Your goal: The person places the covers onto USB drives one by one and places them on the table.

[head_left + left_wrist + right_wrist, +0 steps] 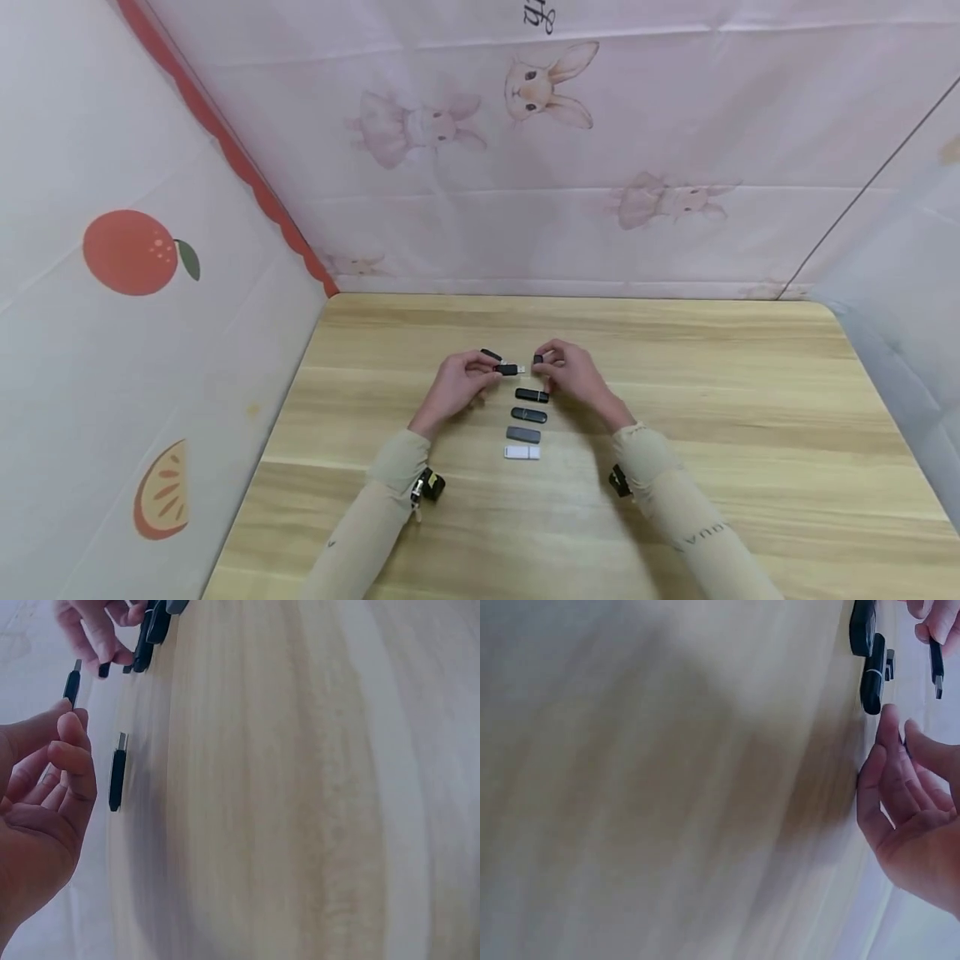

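My left hand (460, 385) pinches a black USB stick (507, 369) by its rear end, its metal plug bare and pointing right. Between the thumb and fingers of my right hand (572, 372) is a small black cap (537, 359), a short gap away from that plug. Another uncapped black USB stick (117, 778) lies on the table beside the left hand, its plug showing in the left wrist view. Below the hands a column of USB sticks runs toward me: a black one (532, 395), a dark rounded one (528, 415), a grey one (523, 434) and a white one (522, 452).
Everything lies on a wood-grain table (712, 400). A printed cloth wall (450, 225) rises behind the far edge, with more cloth at both sides. Each forearm carries a black wrist device, such as the left one (431, 485).
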### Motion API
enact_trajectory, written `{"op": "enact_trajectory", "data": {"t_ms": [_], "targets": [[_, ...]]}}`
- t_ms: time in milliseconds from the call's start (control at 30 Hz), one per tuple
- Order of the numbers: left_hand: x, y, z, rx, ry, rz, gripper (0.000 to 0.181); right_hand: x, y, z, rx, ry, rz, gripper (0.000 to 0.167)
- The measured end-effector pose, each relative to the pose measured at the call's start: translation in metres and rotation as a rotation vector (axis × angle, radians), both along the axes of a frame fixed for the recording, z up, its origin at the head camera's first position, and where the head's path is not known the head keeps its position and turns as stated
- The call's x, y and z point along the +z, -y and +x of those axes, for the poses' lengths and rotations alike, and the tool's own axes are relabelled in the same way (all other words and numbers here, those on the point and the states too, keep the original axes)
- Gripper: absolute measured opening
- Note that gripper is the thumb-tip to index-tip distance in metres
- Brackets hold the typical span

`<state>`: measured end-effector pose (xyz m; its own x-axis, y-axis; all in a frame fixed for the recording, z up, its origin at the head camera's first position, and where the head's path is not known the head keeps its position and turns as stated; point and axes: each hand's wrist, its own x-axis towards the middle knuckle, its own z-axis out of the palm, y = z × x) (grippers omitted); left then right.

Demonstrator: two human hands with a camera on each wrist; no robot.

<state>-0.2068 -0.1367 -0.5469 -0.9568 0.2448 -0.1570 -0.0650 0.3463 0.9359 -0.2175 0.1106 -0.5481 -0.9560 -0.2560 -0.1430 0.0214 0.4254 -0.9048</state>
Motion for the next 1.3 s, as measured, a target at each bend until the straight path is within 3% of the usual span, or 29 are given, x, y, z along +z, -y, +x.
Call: {"op": "enact_trajectory", "data": {"t_ms": [267,467,800,1300], "targets": [[-0.005,-0.009,-0.004,0.009,0.013,0.018,0.022,-0.009,-0.013,0.005,0.013,0.018,-0.085,0.029],[-0.005,-0.017,-0.005,0.012,-0.029,0.004,0.022,-0.013,-0.015,0.004,0.033,-0.007,-0.119,0.025],[-0.004,-0.022,-0.006,0.023,-0.031,-0.030,0.020,-0.010,-0.015,0.004,0.053,-0.022,-0.123,0.023],[-0.003,-0.027,-0.004,-0.032,-0.044,-0.003,0.023,-0.013,-0.012,0.007,0.063,-0.041,-0.070,0.021]]}}
